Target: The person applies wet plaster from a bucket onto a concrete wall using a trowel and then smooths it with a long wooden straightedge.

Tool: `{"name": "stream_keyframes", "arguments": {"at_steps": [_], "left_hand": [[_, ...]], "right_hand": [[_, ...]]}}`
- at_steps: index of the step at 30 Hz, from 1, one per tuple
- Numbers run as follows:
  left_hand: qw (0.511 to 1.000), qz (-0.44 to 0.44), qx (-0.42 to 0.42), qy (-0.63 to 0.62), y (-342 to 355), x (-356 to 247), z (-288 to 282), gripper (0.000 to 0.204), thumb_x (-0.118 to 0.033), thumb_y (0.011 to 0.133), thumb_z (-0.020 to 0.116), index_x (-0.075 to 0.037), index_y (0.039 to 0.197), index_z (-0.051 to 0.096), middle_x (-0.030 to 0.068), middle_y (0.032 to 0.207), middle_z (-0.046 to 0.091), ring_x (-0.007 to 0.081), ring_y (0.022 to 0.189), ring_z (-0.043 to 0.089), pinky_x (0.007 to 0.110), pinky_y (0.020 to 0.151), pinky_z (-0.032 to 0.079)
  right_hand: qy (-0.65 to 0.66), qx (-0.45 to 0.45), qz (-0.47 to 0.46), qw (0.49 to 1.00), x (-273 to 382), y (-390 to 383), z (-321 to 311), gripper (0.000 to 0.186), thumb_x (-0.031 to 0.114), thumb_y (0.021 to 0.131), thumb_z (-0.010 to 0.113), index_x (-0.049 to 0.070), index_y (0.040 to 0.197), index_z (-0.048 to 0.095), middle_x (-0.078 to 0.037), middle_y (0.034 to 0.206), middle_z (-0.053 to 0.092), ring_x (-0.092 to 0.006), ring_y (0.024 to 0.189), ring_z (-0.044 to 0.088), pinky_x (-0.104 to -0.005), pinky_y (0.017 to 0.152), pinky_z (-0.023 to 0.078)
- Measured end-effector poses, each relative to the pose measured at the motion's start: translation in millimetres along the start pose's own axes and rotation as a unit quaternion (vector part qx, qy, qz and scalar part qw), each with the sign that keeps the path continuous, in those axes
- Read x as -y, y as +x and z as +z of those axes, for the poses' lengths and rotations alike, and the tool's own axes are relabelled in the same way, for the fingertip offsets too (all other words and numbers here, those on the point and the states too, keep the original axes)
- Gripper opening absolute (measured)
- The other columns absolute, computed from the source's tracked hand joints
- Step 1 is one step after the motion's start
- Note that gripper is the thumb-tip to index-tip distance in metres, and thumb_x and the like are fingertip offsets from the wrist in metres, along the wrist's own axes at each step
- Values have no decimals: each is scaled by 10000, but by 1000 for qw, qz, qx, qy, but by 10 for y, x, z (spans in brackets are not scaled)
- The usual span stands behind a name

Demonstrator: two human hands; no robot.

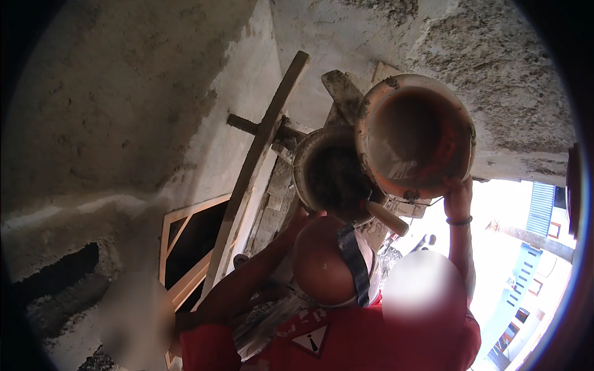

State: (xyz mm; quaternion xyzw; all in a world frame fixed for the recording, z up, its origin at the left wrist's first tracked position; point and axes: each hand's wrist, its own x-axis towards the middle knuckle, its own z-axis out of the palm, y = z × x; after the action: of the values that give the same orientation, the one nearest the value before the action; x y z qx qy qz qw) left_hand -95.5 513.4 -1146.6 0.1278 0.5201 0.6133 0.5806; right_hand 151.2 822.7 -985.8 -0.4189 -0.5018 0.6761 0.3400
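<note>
1. Right hand (458,196), right of centre in the frame: clamped on the lower right rim of the orange bucket (373,141); that bucket is tipped so its mouth faces the view, and its rim overlaps the other bucket.
2. Left hand (302,217), near the centre: at the lower edge of the mortar bucket (299,168), partly hidden; whether its fingers are closed on anything I cannot tell.
3. The mortar bucket sits at the centre with dark grey mortar (337,176) inside; a wooden handle (388,219) sticks out past its lower right rim, its other end out of sight.
4. Progress, as I judge it: work with the two buckets is partway; mortar is already in one, while the orange one is not yet let go; its inside looks wet, though liquid or mere film I cannot tell.
5. Left to do, by the look of it: the mortar is unspent; the wall (495,80) at upper right is rough, so coating there seems unfinished.
</note>
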Motion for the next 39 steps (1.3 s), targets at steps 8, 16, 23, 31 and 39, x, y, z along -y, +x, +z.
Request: {"name": "stream_keyframes", "arguments": {"at_steps": [8, 16, 23, 31, 39], "left_hand": [[998, -1, -7, 56, -80, -273, 82, 807, -304, 799, 724, -35, 1394, 249, 167, 1358, 410, 249, 1219, 431, 358, 991, 368], [997, -36, -5, 74, -69, -145, 37, 842, -347, 799, 719, -35, 1405, 225, 187, 1373, 396, 271, 1250, 409, 368, 1015, 342], [996, -71, -11, 61, -19, 18, -33, 863, -374, 797, 718, -37, 1410, 213, 196, 1376, 395, 284, 1263, 399, 375, 1026, 332], [997, -65, -25, 37, -31, -25, -14, 852, -369, 774, 743, -66, 1403, 254, 174, 1352, 420, 284, 1249, 416, 380, 1012, 347], [998, -40, -16, -40, -144, -6, 91, 760, -320, 836, 686, -88, 1417, 255, 115, 1394, 386, 225, 1260, 404, 354, 1067, 292]], "right_hand": [[-105, -32, -61, 992, 107, -118, 262, 175, 58, 823, 521, 2, 988, 529, 16, 797, 558, -45, 681, 504, -204, 575, 400], [-93, -11, -24, 995, 77, -102, 142, 446, -16, 744, 483, -61, 1188, 468, -90, 1102, 556, -157, 999, 527, -285, 878, 413], [-114, -13, -53, 992, 127, -77, 291, 293, 56, 779, 524, -21, 1062, 524, -13, 898, 573, -79, 781, 531, -233, 684, 436], [-287, -34, -74, 954, -457, 423, -517, 352, -20, 821, 455, -40, 1170, 490, -94, 1094, 589, -189, 979, 578, -305, 872, 488], [-413, 8, -125, 902, -953, 1441, -402, 301, 105, 814, 563, 21, 1100, 597, -130, 1023, 631, -276, 952, 609, -373, 824, 511]]}}
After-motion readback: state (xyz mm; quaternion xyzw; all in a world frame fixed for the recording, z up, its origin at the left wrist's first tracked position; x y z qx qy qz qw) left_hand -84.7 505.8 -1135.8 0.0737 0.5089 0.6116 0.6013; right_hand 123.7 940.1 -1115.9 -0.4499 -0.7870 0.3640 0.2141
